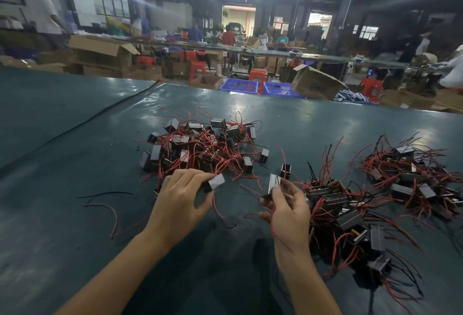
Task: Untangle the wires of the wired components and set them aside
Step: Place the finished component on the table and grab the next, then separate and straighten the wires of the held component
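A tangled heap of small black-and-silver wired components (203, 144) with red and black wires lies mid-table. My left hand (180, 197) grips one component (216, 181) at the heap's near edge; its red and black wires trail down toward me. My right hand (288, 212) pinches another component (274, 184) upright, with a thin red wire running down across the palm. To the right lie a row of separated components (350, 217) and a further pile (411, 174).
The dark green table (75, 164) carries loose red and black wires (110, 204) at the left and a black cable (100, 114) running diagonally. Beyond the far edge are cardboard boxes, blue crates (239, 86), red stools and people at work benches.
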Available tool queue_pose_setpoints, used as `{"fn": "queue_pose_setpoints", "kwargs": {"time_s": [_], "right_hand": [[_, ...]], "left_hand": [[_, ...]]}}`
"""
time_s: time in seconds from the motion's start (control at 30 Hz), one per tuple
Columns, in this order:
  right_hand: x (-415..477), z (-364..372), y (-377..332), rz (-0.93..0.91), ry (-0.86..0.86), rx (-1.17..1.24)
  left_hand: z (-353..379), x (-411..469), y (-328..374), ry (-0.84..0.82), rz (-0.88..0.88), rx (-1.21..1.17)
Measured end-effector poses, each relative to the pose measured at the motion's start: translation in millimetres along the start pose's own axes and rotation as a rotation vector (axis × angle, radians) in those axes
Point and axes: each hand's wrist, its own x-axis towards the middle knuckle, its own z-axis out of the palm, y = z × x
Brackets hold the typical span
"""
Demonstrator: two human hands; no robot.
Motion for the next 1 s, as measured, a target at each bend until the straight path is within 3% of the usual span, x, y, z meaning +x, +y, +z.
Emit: {"fn": "queue_pose_setpoints", "kwargs": {"time_s": [0.2, 0.27, 0.47, 0.63, 0.73, 0.87, 1.0], "right_hand": [[-2.3, 1.2, 14.3, 0.114, -0.106, -0.099], [-2.4, 1.1, 18.5, 0.116, -0.127, -0.157], [-4.1, 0.3, 24.2, 0.076, -0.155, -0.223], [-11.9, 1.7, 18.4, -0.008, -0.124, -0.205], [-17.7, 1.9, 13.1, -0.152, -0.163, -0.29], [-29.7, 9.8, 17.0, -0.279, -0.355, -0.399], [-29.9, 10.6, 21.0, -0.303, -0.38, -0.405]], "left_hand": [[-4.3, -5.7, 13.0, -0.255, 0.192, 0.0], [-4.9, -6.9, 17.6, -0.341, 0.174, -0.061], [-10.2, -3.9, 18.7, -0.438, -0.281, -0.643], [-5.9, -2.2, 13.9, -0.142, -0.483, -0.605], [-6.1, 0.7, 13.5, -0.236, -0.549, -0.819], [-3.2, -0.5, 17.7, -0.329, -0.515, -0.953], [-5.4, 4.5, 10.2, -0.191, -0.832, -1.13]]}}
